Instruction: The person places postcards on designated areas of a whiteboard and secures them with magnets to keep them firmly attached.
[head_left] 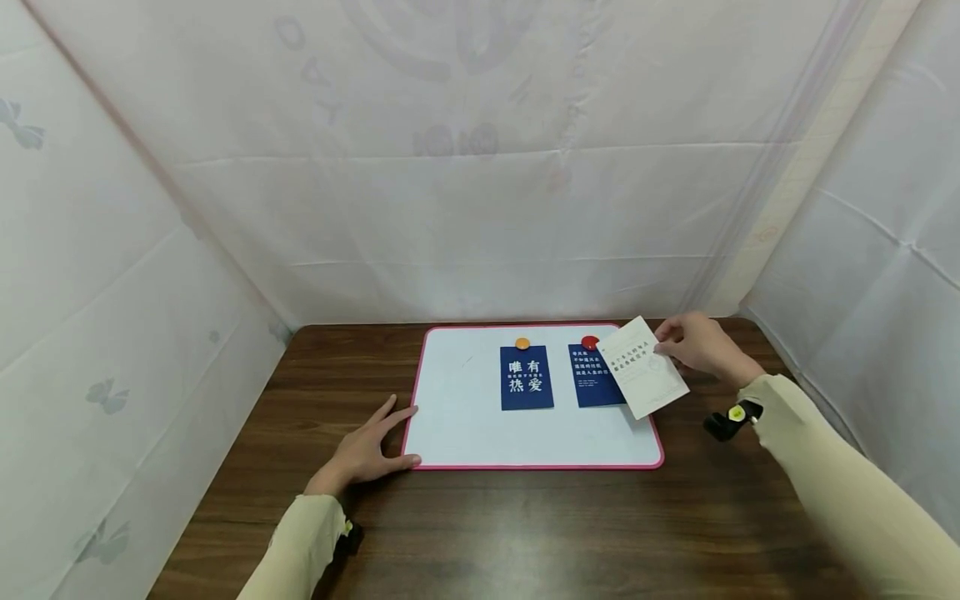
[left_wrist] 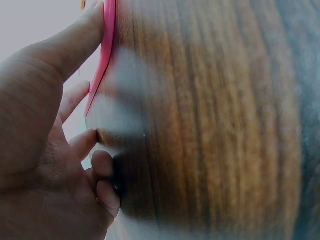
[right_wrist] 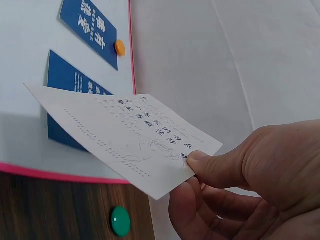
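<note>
While left hand (head_left: 367,450) lies flat steadying whiteboard (head_left: 457,417); right hand (head_left: 701,346) pinches white card (head_left: 643,379)

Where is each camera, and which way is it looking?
Head: up high, looking down at the whiteboard; both arms show.
Left wrist: low by the left hand, looking along the table.
Right wrist: behind the right hand, looking at its white card.
Head and right wrist share the orange magnet.

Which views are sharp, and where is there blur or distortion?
Head view: evenly lit, sharp, wide-angle bending at the edges. Left wrist view: table smeared and out of focus, left hand very close. Right wrist view: white card and right hand fairly sharp, green magnet soft.
</note>
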